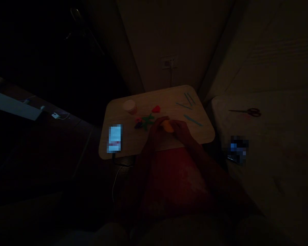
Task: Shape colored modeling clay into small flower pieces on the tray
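In dim light, my left hand [156, 127] and my right hand [181, 130] meet over the near part of a small table. Between them is a flattish orange lump [168, 126] that looks like modelling clay. The fingers of both hands are curled around its edges. Just left of my left hand lies a green piece with several arms [148, 120]. Beside it are a small red and dark piece [138, 123] and a bright red piece [156, 109]. Fine detail of the fingers is lost in the dark.
The light wood table [164, 97] carries a pale tub [130, 106], a lit phone [114, 138] and several thin bluish sticks [188, 99]. A bluish knife-like tool [193, 120] lies at the right. Scissors [246, 111] rest on a pale surface beyond the table.
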`<state>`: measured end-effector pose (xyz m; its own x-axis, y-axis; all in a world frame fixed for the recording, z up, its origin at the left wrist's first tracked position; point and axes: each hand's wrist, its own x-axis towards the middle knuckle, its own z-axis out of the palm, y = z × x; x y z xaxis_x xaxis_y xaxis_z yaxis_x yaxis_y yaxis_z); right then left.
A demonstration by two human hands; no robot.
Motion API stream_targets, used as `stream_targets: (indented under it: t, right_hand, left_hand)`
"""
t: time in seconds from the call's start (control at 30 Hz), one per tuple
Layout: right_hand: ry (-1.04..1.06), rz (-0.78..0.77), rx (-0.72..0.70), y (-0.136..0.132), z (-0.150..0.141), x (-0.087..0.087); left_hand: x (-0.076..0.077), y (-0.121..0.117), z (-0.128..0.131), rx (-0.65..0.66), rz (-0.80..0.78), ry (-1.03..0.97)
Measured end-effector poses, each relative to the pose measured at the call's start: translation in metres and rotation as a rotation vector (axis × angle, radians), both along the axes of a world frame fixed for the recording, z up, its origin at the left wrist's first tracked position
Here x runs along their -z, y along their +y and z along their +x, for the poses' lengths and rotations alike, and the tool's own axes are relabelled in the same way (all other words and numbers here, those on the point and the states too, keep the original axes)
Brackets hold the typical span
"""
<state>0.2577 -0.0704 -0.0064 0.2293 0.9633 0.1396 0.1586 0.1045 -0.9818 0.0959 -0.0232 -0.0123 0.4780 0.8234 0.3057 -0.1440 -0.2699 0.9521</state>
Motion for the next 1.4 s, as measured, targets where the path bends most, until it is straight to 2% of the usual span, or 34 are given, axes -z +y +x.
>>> stream_targets:
  t: [0.1, 0.23, 0.37, 0.47, 0.63, 0.77, 0.97, 1.1, 1.2, 1.4]
  right_hand:
    - [0.013, 0.003, 0.006, 0.0, 0.001, 0.002]
    - [0.024, 0.023, 0.027, 0.001, 0.002, 0.001]
    - [-0.022, 0.099, 0.038, 0.001, 0.003, -0.003]
    - [-0.046, 0.136, -0.007, 0.001, 0.003, -0.005]
    - [-0.093, 0.087, -0.109, -0.001, 0.004, 0.0]
    - [-0.093, 0.022, -0.172, -0.001, 0.003, 0.004]
    - [-0.106, 0.031, -0.14, 0.001, 0.004, 0.006]
    - [-0.142, -0.013, -0.109, 0.001, 0.003, 0.007]
    - [-0.132, 0.025, -0.108, 0.002, 0.003, 0.006]
    - [-0.159, 0.013, -0.099, 0.0, 0.002, -0.001]
  left_hand:
    - [-0.003, -0.003, 0.0, -0.009, 0.031, 0.063]
    - [0.0, -0.003, 0.0, -0.048, 0.056, 0.084]
    - [0.004, -0.002, 0.001, -0.147, 0.002, 0.096]
    - [0.002, -0.003, 0.002, -0.187, -0.05, 0.116]
    - [-0.001, -0.004, 0.003, -0.199, -0.06, 0.117]
    - [-0.001, -0.004, 0.002, -0.2, -0.024, 0.137]
    - [-0.003, -0.005, 0.002, -0.169, 0.024, 0.155]
    - [-0.007, -0.008, 0.004, -0.103, 0.081, 0.177]
    - [-0.009, -0.011, 0.005, -0.073, 0.124, 0.17]
    - [-0.013, -0.015, 0.005, -0.071, 0.024, 0.172]
